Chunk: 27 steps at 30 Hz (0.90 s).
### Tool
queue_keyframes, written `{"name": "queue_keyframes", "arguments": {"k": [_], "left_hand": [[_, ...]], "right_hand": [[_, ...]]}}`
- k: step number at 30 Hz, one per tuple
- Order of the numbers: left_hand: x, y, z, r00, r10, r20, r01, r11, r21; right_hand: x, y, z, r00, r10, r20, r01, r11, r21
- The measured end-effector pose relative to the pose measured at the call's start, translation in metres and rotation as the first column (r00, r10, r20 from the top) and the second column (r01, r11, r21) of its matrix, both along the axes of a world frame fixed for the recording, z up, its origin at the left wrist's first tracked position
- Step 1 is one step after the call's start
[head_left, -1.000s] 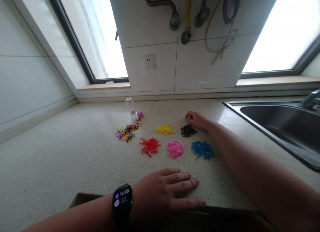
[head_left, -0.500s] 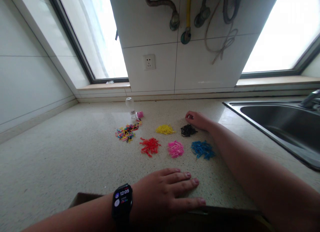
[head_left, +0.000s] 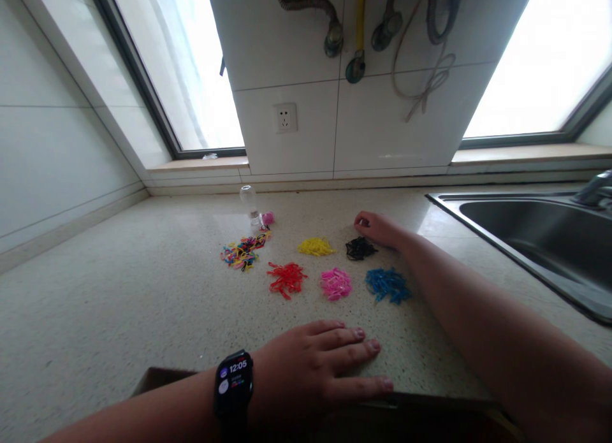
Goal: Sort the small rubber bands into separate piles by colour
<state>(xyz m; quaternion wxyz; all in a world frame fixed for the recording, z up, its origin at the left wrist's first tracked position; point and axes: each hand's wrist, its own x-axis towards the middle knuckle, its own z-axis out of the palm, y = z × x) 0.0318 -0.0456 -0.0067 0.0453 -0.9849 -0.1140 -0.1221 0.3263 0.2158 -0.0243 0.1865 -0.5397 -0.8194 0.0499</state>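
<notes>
My left hand [head_left: 320, 363], with a watch [head_left: 234, 380] on its wrist, lies flat near the counter's front edge, fingers spread and holding nothing. At the far side my right hand [head_left: 375, 227] rests on the counter just behind the pile of black rubber bands [head_left: 360, 248]. Its fingers are curled closed, and whatever may be in them is hidden. Single-colour piles of small rubber bands lie between the hands: yellow [head_left: 315, 246], red [head_left: 287, 280], pink [head_left: 336, 283] and blue [head_left: 388, 285]. A mixed-colour pile of rubber bands [head_left: 241, 254] sits to their left.
Behind the mixed pile stands a clear bottle-shaped container [head_left: 247, 204] with a pink piece [head_left: 268, 218] beside it. A steel sink [head_left: 540, 239] is set into the counter [head_left: 119, 290] at the right. The tiled wall with a socket [head_left: 285, 118] closes off the back.
</notes>
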Motion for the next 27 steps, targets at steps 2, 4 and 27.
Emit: {"name": "queue_keyframes", "arguments": {"k": [2, 4, 27], "left_hand": [[0.0003, 0.0001, 0.0007, 1.0, 0.001, 0.002, -0.001, 1.0, 0.005], [0.0002, 0.0, 0.0019, 1.0, 0.005, -0.001, -0.005, 1.0, 0.01], [0.0009, 0.0007, -0.0003, 1.0, -0.004, 0.024, 0.003, 1.0, 0.025]], "right_hand": [[-0.0002, -0.0002, 0.0001, 1.0, 0.001, -0.001, -0.001, 1.0, -0.004], [-0.0004, -0.0004, 0.0001, 1.0, 0.003, -0.002, -0.003, 1.0, -0.008], [-0.0035, -0.0051, 0.0053, 1.0, -0.008, 0.02, 0.008, 1.0, -0.006]]}}
